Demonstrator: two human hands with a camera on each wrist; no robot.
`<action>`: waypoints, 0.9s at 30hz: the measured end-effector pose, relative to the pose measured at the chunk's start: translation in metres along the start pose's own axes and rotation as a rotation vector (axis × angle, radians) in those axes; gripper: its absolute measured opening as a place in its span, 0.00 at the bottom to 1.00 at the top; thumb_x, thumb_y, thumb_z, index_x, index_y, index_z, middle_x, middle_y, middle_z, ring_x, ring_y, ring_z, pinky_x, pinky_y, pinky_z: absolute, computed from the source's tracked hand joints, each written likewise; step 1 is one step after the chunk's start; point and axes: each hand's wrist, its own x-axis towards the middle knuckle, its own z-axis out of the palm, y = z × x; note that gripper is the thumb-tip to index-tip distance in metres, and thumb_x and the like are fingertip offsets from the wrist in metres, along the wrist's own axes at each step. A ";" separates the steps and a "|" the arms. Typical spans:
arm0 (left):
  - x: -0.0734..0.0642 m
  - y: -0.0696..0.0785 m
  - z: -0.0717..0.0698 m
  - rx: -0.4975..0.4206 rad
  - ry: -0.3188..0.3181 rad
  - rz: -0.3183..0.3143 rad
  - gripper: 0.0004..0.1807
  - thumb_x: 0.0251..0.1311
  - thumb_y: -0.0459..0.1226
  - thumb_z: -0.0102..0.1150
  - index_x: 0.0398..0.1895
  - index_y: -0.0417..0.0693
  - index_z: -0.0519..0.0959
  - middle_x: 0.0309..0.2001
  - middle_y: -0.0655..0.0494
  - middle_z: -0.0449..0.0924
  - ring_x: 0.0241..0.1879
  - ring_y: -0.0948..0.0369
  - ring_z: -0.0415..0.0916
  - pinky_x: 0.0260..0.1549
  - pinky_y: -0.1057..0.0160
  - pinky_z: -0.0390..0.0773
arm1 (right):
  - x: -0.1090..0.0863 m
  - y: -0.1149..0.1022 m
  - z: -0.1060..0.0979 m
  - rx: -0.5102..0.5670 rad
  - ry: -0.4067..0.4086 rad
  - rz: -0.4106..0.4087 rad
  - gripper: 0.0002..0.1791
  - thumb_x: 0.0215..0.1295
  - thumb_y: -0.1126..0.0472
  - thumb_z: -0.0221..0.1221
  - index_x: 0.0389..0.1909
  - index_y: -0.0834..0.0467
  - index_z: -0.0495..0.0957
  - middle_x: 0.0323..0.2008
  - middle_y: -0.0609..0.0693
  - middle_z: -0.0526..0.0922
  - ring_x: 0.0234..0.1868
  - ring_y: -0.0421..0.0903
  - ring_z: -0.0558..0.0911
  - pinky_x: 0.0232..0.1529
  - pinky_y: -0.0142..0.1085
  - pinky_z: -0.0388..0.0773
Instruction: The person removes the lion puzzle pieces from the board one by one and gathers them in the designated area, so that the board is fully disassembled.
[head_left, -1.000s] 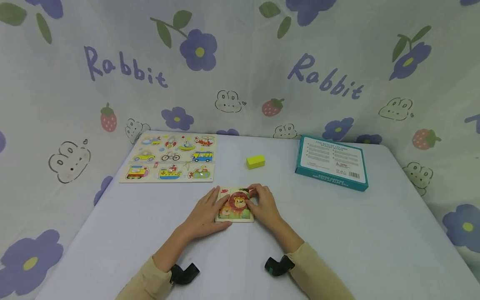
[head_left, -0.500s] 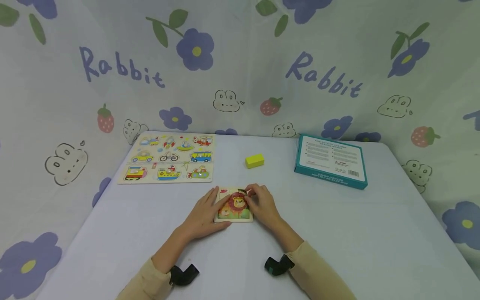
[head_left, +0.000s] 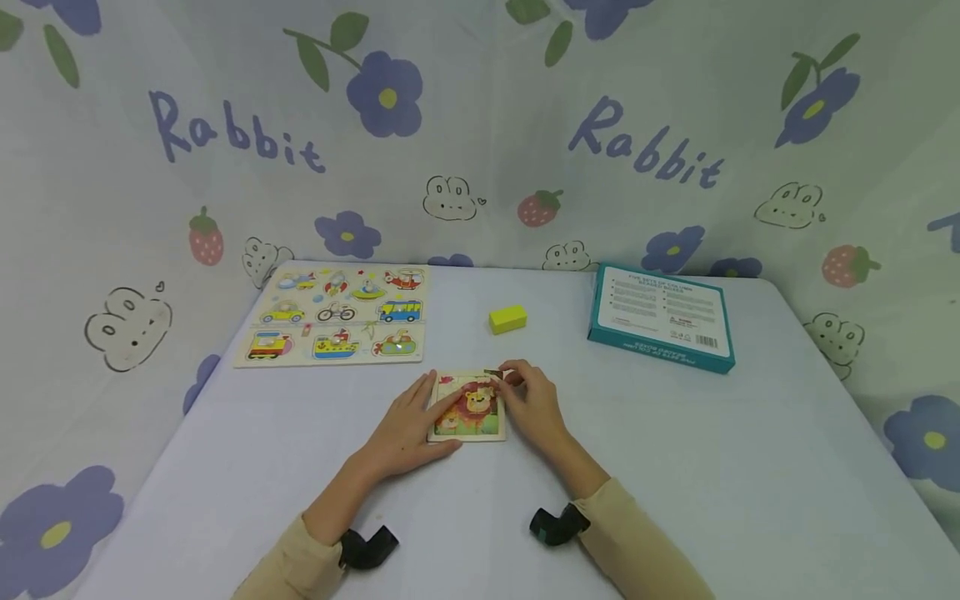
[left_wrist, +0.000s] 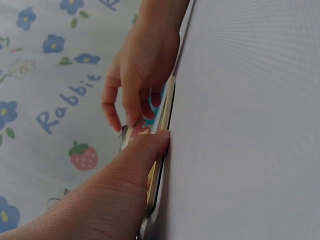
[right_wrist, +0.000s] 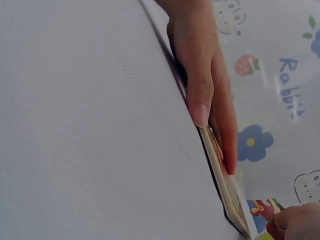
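Note:
A small square wooden jigsaw puzzle (head_left: 465, 429) with a lion picture lies on the table in front of the person. The left hand (head_left: 408, 425) rests along its left side with fairly straight fingers. Its thumb lies at the near edge and its index finger reaches over the picture. At the upper right corner, the right hand (head_left: 534, 408) pinches a puzzle piece between thumb and fingertips. That piece (left_wrist: 126, 134) stands tilted up from the board in the left wrist view, partly hidden by the fingers. In the right wrist view the left thumb (right_wrist: 201, 112) presses against the board's edge.
A larger wooden vehicle puzzle board (head_left: 333, 333) lies at the back left. Behind the lion puzzle sits a yellow block (head_left: 507, 319). A teal and white box (head_left: 660, 317) lies at the back right, before a patterned cloth backdrop (head_left: 480, 108).
The right hand has shifted slightly up and right, and its fingers now pinch the tilted piece at the corner. The left hand keeps its place on the board. The head view has shifted a little.

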 end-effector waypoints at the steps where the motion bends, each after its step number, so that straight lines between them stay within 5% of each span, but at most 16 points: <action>1: 0.000 0.000 0.000 0.001 0.000 0.000 0.41 0.53 0.66 0.47 0.70 0.67 0.54 0.71 0.43 0.38 0.70 0.50 0.36 0.62 0.46 0.49 | 0.001 0.002 -0.001 0.005 0.007 0.016 0.10 0.59 0.63 0.60 0.42 0.54 0.75 0.28 0.45 0.76 0.29 0.40 0.70 0.29 0.34 0.68; 21: -0.003 0.003 -0.001 -0.003 -0.010 -0.008 0.41 0.53 0.65 0.49 0.70 0.65 0.55 0.71 0.43 0.39 0.70 0.50 0.36 0.62 0.46 0.48 | 0.007 0.047 -0.047 0.045 0.094 0.170 0.09 0.58 0.67 0.60 0.41 0.57 0.77 0.28 0.49 0.79 0.30 0.43 0.75 0.32 0.34 0.72; 27: -0.002 0.003 -0.002 -0.006 -0.008 -0.005 0.41 0.54 0.65 0.47 0.70 0.65 0.54 0.72 0.45 0.38 0.70 0.51 0.36 0.62 0.46 0.48 | 0.008 0.054 -0.059 0.013 0.121 0.146 0.10 0.58 0.68 0.59 0.41 0.58 0.77 0.28 0.51 0.79 0.27 0.44 0.74 0.28 0.30 0.71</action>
